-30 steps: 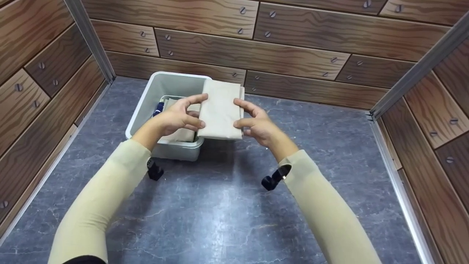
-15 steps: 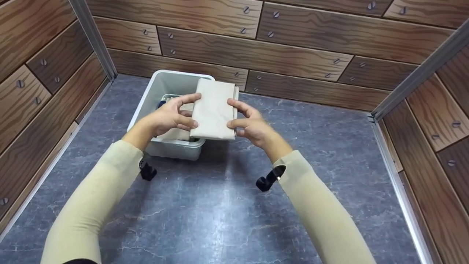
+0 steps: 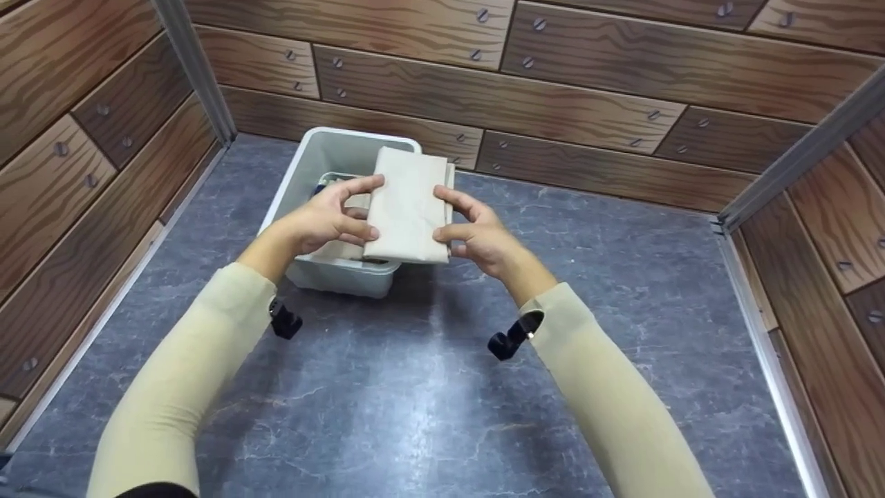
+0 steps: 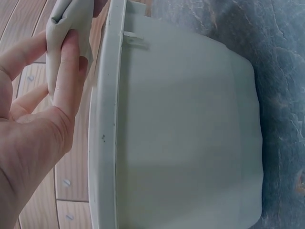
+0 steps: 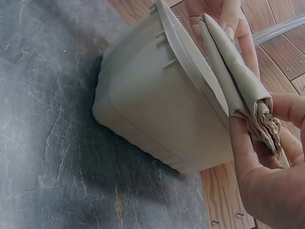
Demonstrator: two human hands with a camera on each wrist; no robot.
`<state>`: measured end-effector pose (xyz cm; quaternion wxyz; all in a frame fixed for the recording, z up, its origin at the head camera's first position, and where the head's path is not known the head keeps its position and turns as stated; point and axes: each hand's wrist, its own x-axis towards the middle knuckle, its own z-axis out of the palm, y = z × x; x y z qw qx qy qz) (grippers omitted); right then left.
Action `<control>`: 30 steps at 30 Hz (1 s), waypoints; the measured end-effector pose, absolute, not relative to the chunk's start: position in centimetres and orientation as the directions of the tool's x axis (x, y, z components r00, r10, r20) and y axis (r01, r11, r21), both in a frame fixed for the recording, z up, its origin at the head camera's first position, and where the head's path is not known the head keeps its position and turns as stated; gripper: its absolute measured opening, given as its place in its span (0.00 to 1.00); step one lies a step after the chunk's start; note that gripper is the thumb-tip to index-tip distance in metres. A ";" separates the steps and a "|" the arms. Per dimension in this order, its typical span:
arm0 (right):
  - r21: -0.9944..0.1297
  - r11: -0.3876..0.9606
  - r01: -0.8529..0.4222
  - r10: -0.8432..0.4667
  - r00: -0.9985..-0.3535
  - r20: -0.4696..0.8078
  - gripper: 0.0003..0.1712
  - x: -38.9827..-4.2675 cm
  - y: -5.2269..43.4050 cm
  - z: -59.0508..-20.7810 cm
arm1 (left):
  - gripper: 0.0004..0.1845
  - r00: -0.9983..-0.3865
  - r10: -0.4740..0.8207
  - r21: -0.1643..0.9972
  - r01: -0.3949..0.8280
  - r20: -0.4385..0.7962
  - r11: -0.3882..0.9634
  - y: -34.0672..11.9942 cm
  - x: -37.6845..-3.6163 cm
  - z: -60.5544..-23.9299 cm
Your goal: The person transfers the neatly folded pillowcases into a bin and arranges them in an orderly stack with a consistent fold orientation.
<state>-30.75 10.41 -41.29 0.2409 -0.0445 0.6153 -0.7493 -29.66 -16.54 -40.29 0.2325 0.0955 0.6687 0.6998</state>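
Far left we have the wood-look wall (image 3: 76,138), running down to the grey marbled floor (image 3: 415,415). Moving in, our left hand (image 3: 314,221) pinches the left edge of the cloth (image 3: 408,207), thumb on top and fingers curled under it. In the left wrist view we see that thumb (image 4: 69,71) pressed flat on the folded edge (image 4: 66,19), just above the rim of the bin (image 4: 181,133).

The bin (image 3: 311,162) sits on the floor near the back wall, pale and open-topped. Inside it we spot more folded fabric (image 3: 339,250) and something dark blue (image 3: 319,188), mostly hidden by our hand, so we cannot tell what it is.

The cloth is beige, folded into a thick rectangle, held level over the bin's right side and overhanging its right and near rims. In the right wrist view its layers (image 5: 243,86) show stacked just above the bin's rim (image 5: 186,52); we cannot tell whether they touch.

Our right hand (image 3: 480,235) grips the cloth's right edge, thumb over and fingers beneath. Both sleeves are cream, each with a black wrist mount (image 3: 508,340). Far right, more wood-look panelling (image 3: 830,207).
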 end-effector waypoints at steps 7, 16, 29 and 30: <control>-0.939 -0.116 0.322 -0.401 -0.881 -0.252 0.46 -30.9 10.5 -41.4 | 0.51 -0.879 0.441 0.979 -0.202 -0.182 0.002 -16.3 -29.7 -40.4; -0.938 -0.125 0.325 -0.438 -0.866 -0.241 0.47 -31.2 8.4 -41.1 | 0.51 -0.890 0.407 0.972 -0.232 -0.204 -0.022 -18.3 -29.1 -40.3; -0.940 -0.127 0.317 -0.459 -0.859 -0.228 0.46 -31.4 7.9 -41.0 | 0.51 -0.898 0.393 0.979 -0.203 -0.197 0.025 -18.8 -28.9 -39.9; -0.937 -0.126 0.325 -0.459 -0.857 -0.235 0.46 -31.3 7.7 -41.0 | 0.51 -0.899 0.389 0.978 -0.206 -0.202 0.032 -19.0 -28.8 -39.9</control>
